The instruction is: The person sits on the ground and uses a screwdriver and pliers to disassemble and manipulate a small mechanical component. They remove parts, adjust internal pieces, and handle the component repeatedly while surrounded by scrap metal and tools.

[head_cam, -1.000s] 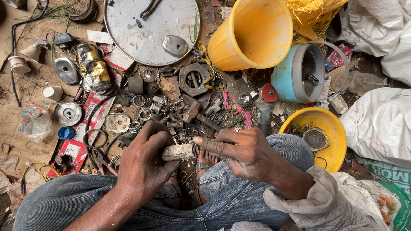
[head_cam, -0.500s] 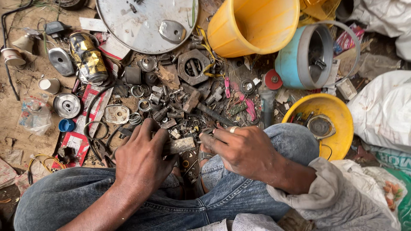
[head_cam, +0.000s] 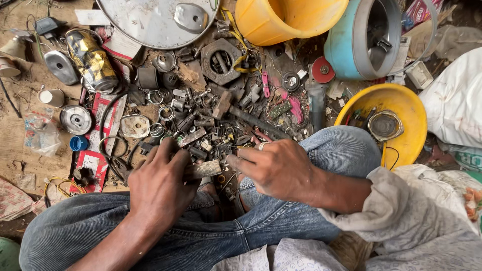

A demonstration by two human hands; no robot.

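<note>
I sit cross-legged in blue jeans over a heap of scrap metal parts (head_cam: 211,125). My left hand (head_cam: 160,180) grips a short, dirty rectangular metal piece (head_cam: 203,169) by its left end. My right hand (head_cam: 276,168), with a ring on one finger, pinches the right end of the same piece with its fingertips. The piece is held level just above my knees, at the near edge of the heap.
A hammer (head_cam: 241,113) lies in the scrap. Behind it stand a round metal lid (head_cam: 150,20), a yellow bucket (head_cam: 286,17), a blue cylinder casing (head_cam: 351,45) and a yellow bowl (head_cam: 401,115) with parts. A crushed can (head_cam: 90,57) lies left; white sacks (head_cam: 454,100) sit right.
The view has shifted closer and slightly down. Both hands stay on the metal piece, and the right fingers have closed in on its right end.
</note>
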